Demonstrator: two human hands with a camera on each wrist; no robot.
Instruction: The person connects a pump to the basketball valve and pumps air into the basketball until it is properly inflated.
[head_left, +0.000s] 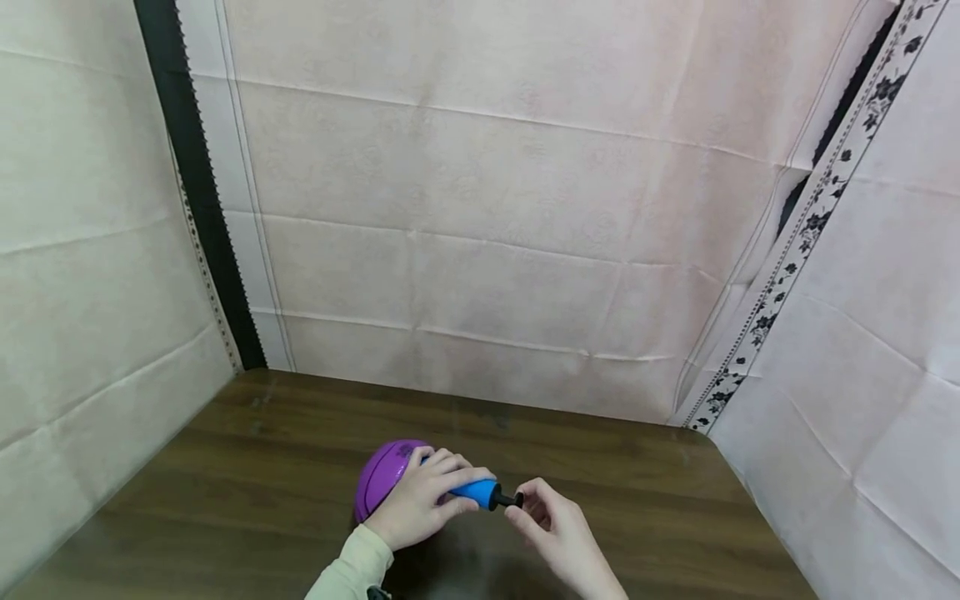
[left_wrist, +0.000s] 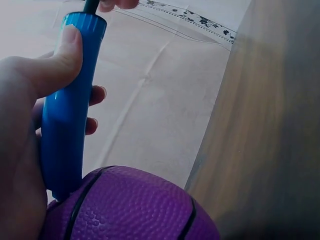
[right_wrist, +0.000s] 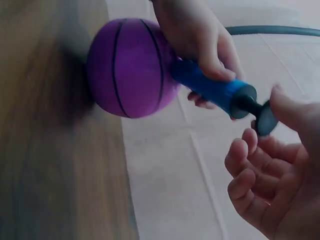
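Observation:
A purple ball (head_left: 381, 482) with black seam lines sits on the wooden table. My left hand (head_left: 422, 507) grips the blue barrel of a hand ball pump (head_left: 480, 493), thumb along one side and fingers round the other. The barrel's lower end meets the ball (left_wrist: 135, 207) in the left wrist view. From the barrel's other end sticks a short black rod with a round black handle (right_wrist: 267, 119). My right hand (head_left: 558, 533) pinches this handle at its edge between thumb and index finger, the other fingers loosely curled below it.
The brown wooden table (head_left: 300, 467) stretches around the ball. Pale creased cloth (head_left: 480, 183) hangs behind it and on both sides, with a black strip at the left corner and a flowered border (head_left: 795, 258) at the right.

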